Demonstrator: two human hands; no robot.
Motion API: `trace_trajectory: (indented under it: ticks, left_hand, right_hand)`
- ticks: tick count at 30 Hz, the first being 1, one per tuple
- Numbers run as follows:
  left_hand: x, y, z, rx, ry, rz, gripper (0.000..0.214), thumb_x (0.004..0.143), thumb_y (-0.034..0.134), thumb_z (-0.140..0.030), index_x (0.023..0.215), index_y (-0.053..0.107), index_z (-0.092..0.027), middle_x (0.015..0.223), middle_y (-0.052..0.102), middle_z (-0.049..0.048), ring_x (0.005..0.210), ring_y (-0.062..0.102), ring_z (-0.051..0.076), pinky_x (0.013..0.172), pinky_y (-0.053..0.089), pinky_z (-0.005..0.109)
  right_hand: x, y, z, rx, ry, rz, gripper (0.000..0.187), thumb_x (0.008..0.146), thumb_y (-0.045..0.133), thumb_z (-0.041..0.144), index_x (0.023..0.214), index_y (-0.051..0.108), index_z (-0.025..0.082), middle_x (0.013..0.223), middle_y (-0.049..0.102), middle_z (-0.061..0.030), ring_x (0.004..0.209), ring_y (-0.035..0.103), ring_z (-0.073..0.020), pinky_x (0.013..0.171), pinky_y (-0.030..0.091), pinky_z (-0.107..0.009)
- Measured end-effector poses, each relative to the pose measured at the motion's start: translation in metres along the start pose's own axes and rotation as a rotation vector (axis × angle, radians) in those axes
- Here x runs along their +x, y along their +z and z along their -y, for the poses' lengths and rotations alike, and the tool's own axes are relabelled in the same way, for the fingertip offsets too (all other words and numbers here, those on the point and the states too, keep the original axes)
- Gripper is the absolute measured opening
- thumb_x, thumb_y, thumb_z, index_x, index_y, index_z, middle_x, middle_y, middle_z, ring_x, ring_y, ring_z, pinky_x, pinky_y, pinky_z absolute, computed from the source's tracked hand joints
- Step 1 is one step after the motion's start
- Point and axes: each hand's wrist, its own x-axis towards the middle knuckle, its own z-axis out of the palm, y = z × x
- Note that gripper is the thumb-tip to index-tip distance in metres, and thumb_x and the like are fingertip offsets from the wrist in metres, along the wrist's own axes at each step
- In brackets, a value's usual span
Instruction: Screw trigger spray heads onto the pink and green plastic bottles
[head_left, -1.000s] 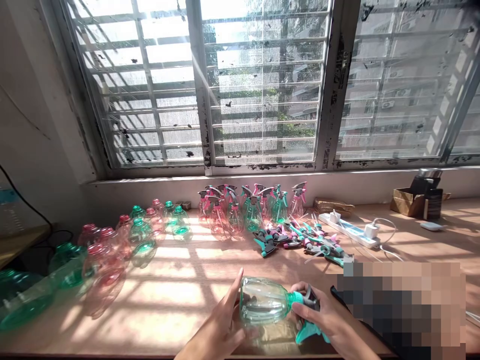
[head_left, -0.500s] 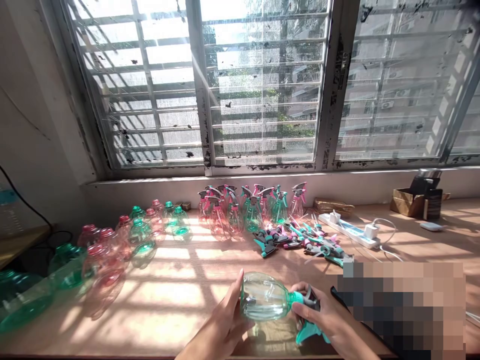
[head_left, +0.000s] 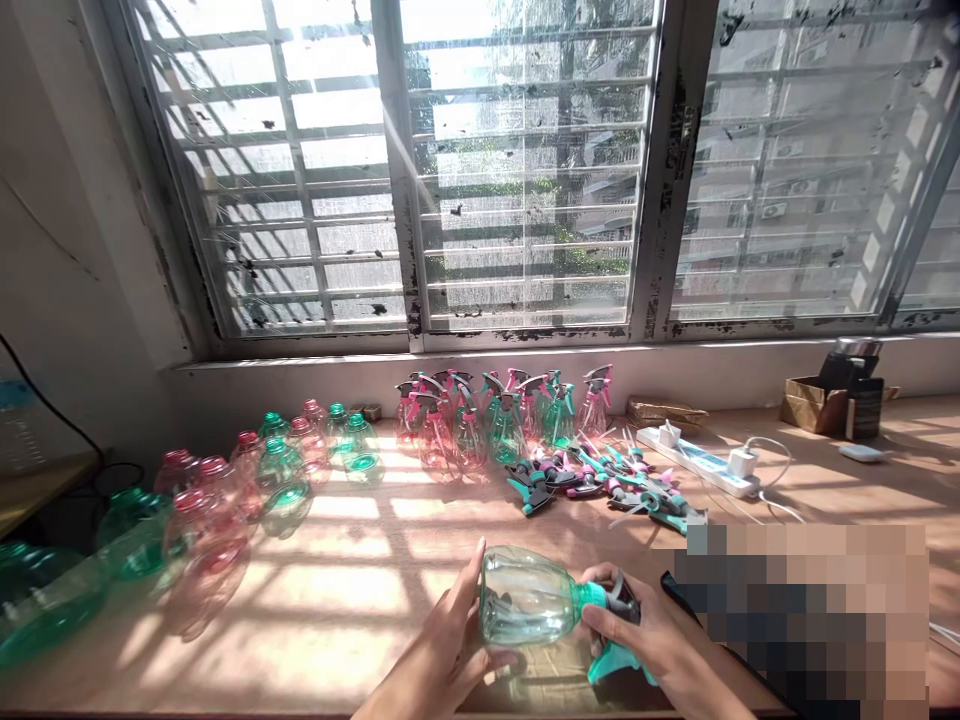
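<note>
A clear teal plastic spray bottle (head_left: 525,597) is held sideways over the near edge of the sunlit wooden table (head_left: 360,590). Its base is cupped by the left hand (head_left: 442,655), and its teal-and-grey trigger head (head_left: 619,625) is clasped by the right hand (head_left: 645,630). If either grip slackened, the smooth bottle could be dropped.

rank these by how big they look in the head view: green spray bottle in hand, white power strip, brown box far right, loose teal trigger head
1. green spray bottle, though nearest the camera
2. white power strip, longer, and brown box, bulkier: too alike to rank
3. teal trigger head
</note>
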Motion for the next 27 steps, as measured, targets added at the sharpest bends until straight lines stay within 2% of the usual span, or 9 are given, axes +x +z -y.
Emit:
trace_trajectory:
  ticks: [3,7,11,15,17,19,21,23,27]
  left_hand:
    - [0.000,0.003,0.004,-0.062,-0.018,0.001,0.097,0.095,0.067,-0.037,0.161,-0.005,-0.044,0.168,0.030,0.0029,0.150,0.037,0.032,0.125,0.030,0.048]
    - [0.002,0.008,0.010,-0.158,0.010,-0.030,0.111,0.090,0.073,-0.034,0.160,-0.013,-0.040,0.166,0.033,0.0084,0.150,0.036,0.035,0.123,0.035,0.050]
    - [0.003,0.007,0.012,-0.098,0.034,-0.014,0.095,0.093,0.069,-0.031,0.162,0.005,-0.039,0.164,0.035,0.0098,0.149,0.037,0.036,0.121,0.039,0.048]
    - [0.000,0.004,0.017,0.032,0.037,-0.054,0.084,0.097,0.059,-0.029,0.161,0.007,-0.045,0.164,0.031,0.0071,0.150,0.035,0.035,0.118,0.043,0.050]
    - [0.000,0.004,0.020,0.059,0.020,-0.069,0.082,0.097,0.057,-0.029,0.161,0.007,-0.044,0.160,0.037,0.0074,0.149,0.037,0.034,0.120,0.040,0.052]
    - [0.000,0.005,0.024,0.080,0.014,-0.082,0.091,0.092,0.065,-0.029,0.162,0.008,-0.042,0.159,0.038,0.0073,0.151,0.031,0.036,0.124,0.032,0.055]
    - [0.000,0.006,0.026,0.116,-0.008,-0.108,0.108,0.081,0.077,-0.026,0.162,0.007,-0.042,0.165,0.030,0.0057,0.155,0.016,0.040,0.126,0.021,0.060]
    - [0.000,0.007,0.027,0.124,-0.039,-0.130,0.117,0.075,0.082,-0.024,0.162,0.006,-0.042,0.170,0.020,0.0042,0.157,0.005,0.042,0.126,0.015,0.063]
    - [-0.003,0.005,0.020,0.078,-0.033,-0.105,0.098,0.086,0.074,-0.030,0.162,0.013,-0.041,0.170,0.022,0.0051,0.157,0.014,0.038,0.127,0.018,0.058]
  right_hand:
    - [0.000,0.000,0.001,0.005,-0.012,-0.007,0.048,0.066,0.093,0.048,0.093,0.068,0.017,0.059,0.072,0.0015,0.048,0.067,-0.0163,0.051,0.053,-0.027]
    - [0.000,0.000,0.004,0.019,-0.013,-0.002,0.048,0.067,0.092,0.049,0.093,0.067,0.017,0.058,0.072,0.0012,0.047,0.067,-0.0167,0.050,0.050,-0.027]
    - [-0.001,0.000,0.006,0.010,0.015,-0.018,0.050,0.066,0.092,0.050,0.094,0.067,0.017,0.059,0.073,0.0002,0.049,0.067,-0.0173,0.052,0.050,-0.027]
    - [-0.002,0.000,0.006,0.017,0.019,0.004,0.049,0.067,0.092,0.049,0.094,0.067,0.016,0.060,0.073,0.0000,0.049,0.067,-0.0166,0.052,0.052,-0.027]
    - [-0.001,0.000,0.005,0.013,0.015,0.007,0.048,0.068,0.091,0.049,0.094,0.067,0.016,0.061,0.072,-0.0001,0.049,0.067,-0.0166,0.052,0.052,-0.028]
    - [-0.001,0.000,0.002,0.015,0.013,0.009,0.048,0.069,0.091,0.048,0.094,0.066,0.016,0.062,0.072,0.0000,0.049,0.067,-0.0166,0.051,0.052,-0.028]
    - [0.000,-0.001,0.000,0.019,0.014,0.015,0.049,0.068,0.092,0.048,0.094,0.066,0.017,0.063,0.072,0.0004,0.048,0.067,-0.0167,0.049,0.052,-0.028]
    - [0.000,-0.001,-0.002,0.013,0.004,0.032,0.049,0.067,0.092,0.047,0.095,0.066,0.017,0.062,0.072,0.0008,0.048,0.068,-0.0167,0.049,0.052,-0.027]
    - [0.000,-0.002,-0.002,0.024,-0.005,0.054,0.047,0.068,0.093,0.045,0.094,0.066,0.017,0.059,0.071,0.0016,0.048,0.067,-0.0158,0.049,0.052,-0.025]
